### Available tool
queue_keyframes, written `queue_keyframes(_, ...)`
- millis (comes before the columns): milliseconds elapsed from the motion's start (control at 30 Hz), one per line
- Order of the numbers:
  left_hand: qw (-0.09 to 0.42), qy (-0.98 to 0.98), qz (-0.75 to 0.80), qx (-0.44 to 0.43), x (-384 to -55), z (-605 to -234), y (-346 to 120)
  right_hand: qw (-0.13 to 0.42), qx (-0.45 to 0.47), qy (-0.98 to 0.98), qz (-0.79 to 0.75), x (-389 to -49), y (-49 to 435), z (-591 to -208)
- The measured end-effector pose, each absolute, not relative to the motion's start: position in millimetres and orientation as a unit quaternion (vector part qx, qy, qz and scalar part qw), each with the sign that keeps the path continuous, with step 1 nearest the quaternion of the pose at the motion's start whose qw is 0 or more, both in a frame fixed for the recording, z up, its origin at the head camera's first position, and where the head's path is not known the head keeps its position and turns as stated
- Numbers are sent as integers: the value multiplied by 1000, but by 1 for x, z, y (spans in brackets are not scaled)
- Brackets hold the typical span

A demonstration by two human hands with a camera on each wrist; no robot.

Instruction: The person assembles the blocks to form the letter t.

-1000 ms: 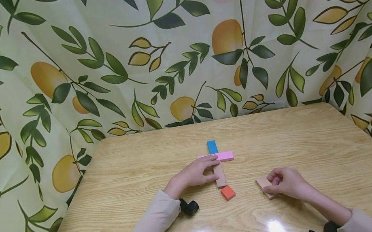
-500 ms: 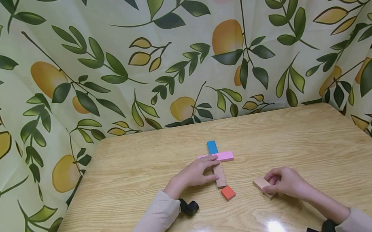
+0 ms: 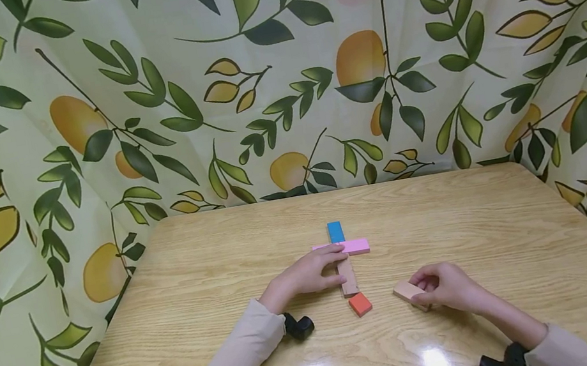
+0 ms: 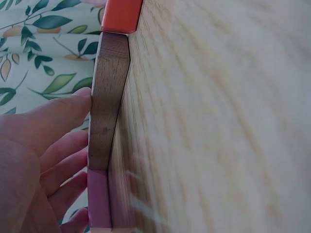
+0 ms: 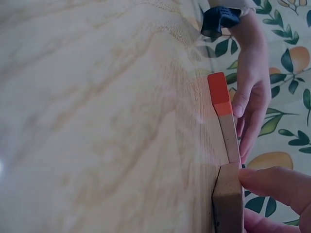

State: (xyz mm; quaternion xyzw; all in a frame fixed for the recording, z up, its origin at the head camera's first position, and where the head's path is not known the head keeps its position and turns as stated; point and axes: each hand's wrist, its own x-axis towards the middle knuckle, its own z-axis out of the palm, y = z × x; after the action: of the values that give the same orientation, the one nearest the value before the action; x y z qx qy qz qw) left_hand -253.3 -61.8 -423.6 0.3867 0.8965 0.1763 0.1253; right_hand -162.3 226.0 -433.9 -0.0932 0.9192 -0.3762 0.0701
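Observation:
My left hand (image 3: 308, 272) rests on a row of flat blocks, its fingers spread and relaxed. Under it lie pink blocks (image 3: 355, 247) set crosswise and a plain wooden block (image 3: 348, 280) running toward me. Beyond them sits a blue block (image 3: 335, 232). At the near end of the wooden block is an orange-red block (image 3: 360, 304), turned at an angle. In the left wrist view, the thumb touches the wooden block (image 4: 108, 92). To the right, my right hand (image 3: 448, 288) pinches another plain wooden block (image 3: 407, 293), lying flat and slanted on the table.
The wooden table (image 3: 221, 240) runs back to a leaf-and-fruit patterned cloth (image 3: 277, 82) that hangs behind and at both sides. Black wrist-camera mounts (image 3: 299, 326) sit at both wrists, close to the tabletop. Two bright reflections lie near the front.
My right hand has turned the wooden block it pinches, swinging its far end to the left. The hand itself has barely shifted. My left hand and the blocks under it have stayed put.

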Motion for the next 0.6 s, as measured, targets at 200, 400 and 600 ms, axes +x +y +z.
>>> queue_keyframes(200,124,897,169,389,-254,-425,-62,76,-108,913,-385,-163,225,-435)
queue_keyframes(400,123,899,169,386,-254,-424,-61,76,-134,910,-384,-165,225,-436)
queue_keyframes(600,123,896,176,389,-254,-423,-62,74,-149,910,-380,-166,224,-436)
